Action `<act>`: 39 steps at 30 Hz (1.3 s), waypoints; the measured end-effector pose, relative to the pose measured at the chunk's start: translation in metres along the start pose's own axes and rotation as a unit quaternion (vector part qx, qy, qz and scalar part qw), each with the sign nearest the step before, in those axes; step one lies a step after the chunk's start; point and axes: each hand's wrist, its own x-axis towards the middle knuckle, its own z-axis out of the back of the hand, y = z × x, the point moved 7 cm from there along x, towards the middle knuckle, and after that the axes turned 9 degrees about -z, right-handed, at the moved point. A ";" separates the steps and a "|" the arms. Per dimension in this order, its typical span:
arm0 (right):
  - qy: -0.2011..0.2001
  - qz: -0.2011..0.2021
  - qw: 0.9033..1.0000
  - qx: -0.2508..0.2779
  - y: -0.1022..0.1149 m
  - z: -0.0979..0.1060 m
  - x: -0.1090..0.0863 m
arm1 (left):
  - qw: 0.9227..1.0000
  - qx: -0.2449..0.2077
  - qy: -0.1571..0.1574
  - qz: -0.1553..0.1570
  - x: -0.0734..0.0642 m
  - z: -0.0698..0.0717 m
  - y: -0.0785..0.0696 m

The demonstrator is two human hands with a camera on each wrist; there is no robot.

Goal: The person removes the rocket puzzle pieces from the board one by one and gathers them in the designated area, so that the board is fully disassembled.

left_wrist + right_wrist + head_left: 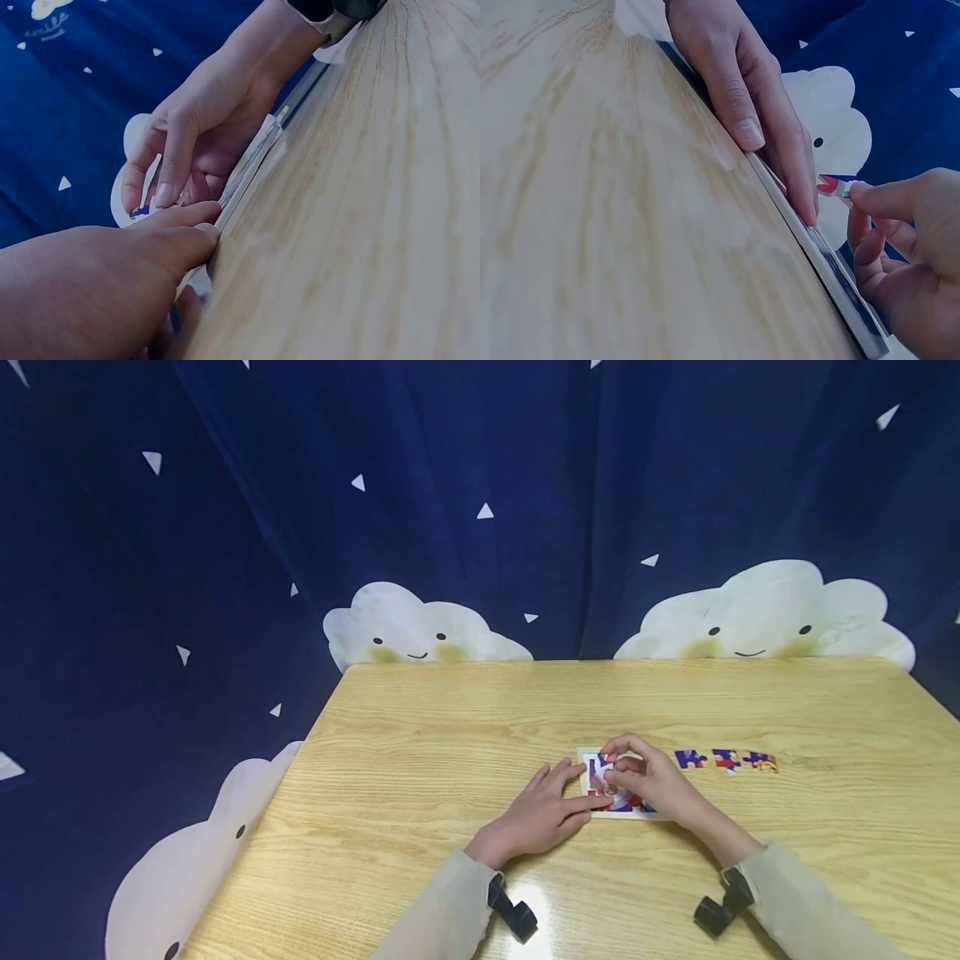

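A puzzle tray (587, 757) with a pale border lies on the table, its picture partly filled in with coloured pieces. My left hand (542, 810) lies along the tray's left side, fingers fairly straight, one of them reaching over the lower pieces. Above the tray, my right hand (652, 781) pinches a puzzle piece (834, 184) between thumb and fingers. That piece shows red, white and blue in the right wrist view. In the left wrist view, the right hand's fingers hide most of the piece. Both hands cover parts of the picture.
Several loose puzzle pieces (726, 760) lie in a row to the right of the tray. The wooden table (435, 727) ends at the back against a dark blue curtain (420, 527) with white clouds and triangles. Each wrist wears a black strap mount (517, 917).
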 end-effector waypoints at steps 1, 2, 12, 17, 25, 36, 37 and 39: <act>0.000 -0.002 1.000 0.001 -0.001 0.001 -0.001 | 1.000 0.001 0.000 0.001 0.000 0.000 0.000; 0.000 -0.005 1.000 0.003 -0.002 0.002 -0.001 | 1.000 -0.001 0.001 0.002 0.000 0.000 0.000; -0.017 -0.033 0.999 -0.012 -0.011 0.017 -0.011 | 1.000 -0.022 0.010 0.015 -0.001 -0.001 0.001; -0.017 -0.022 1.000 -0.006 -0.012 0.023 -0.017 | 1.000 -0.018 0.009 0.015 -0.002 -0.001 0.002; -0.034 -0.012 0.999 -0.020 -0.013 0.036 -0.027 | 1.000 -0.016 0.003 0.015 -0.001 -0.001 0.002; -0.048 0.011 0.998 -0.027 -0.016 0.052 -0.037 | 1.000 -0.020 0.004 0.017 -0.001 -0.002 0.003; -0.050 0.012 0.998 -0.032 -0.016 0.053 -0.038 | 1.000 -0.020 0.004 0.017 -0.001 -0.002 0.003; -0.055 0.014 0.998 -0.039 -0.017 0.056 -0.039 | 1.000 -0.019 0.004 0.017 -0.001 -0.002 0.003</act>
